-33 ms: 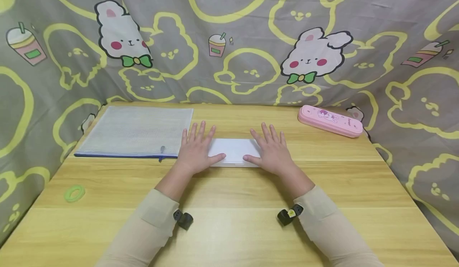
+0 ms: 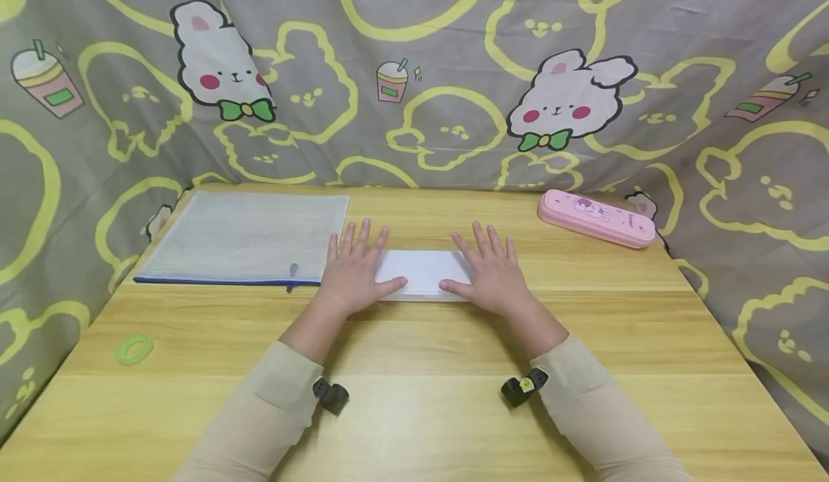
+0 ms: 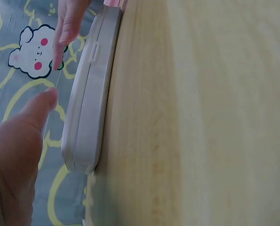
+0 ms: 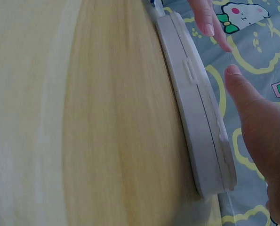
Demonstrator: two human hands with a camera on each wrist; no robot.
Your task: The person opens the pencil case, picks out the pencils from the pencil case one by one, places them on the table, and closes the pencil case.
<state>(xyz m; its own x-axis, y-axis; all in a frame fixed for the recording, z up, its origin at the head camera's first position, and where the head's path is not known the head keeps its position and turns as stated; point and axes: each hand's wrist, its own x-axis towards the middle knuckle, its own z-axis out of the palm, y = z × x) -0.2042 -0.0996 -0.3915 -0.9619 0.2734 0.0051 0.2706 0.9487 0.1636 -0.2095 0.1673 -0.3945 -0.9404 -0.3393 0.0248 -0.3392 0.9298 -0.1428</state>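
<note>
A flat white case [image 2: 424,272], lid down, lies lengthwise across the middle of the table. My left hand [image 2: 352,275] is spread with straight fingers over its left end, thumb pointing inward. Mirroring it, my right hand [image 2: 495,273] is spread over the right end. In the left wrist view, the thumb [image 3: 42,106] shows a gap from the case [image 3: 85,108], whose front has a small latch. The right wrist view likewise has the thumb [image 4: 241,84] apart from the case's lid. Neither hand grips anything.
A mesh zip pouch [image 2: 246,237] with a blue zipper edge lies at the back left. Nearer me on the left is a green ring [image 2: 134,336]. A pink pencil case [image 2: 596,218] sits at the back right. A patterned grey curtain [image 2: 453,57] hangs behind the wooden table [image 2: 421,410].
</note>
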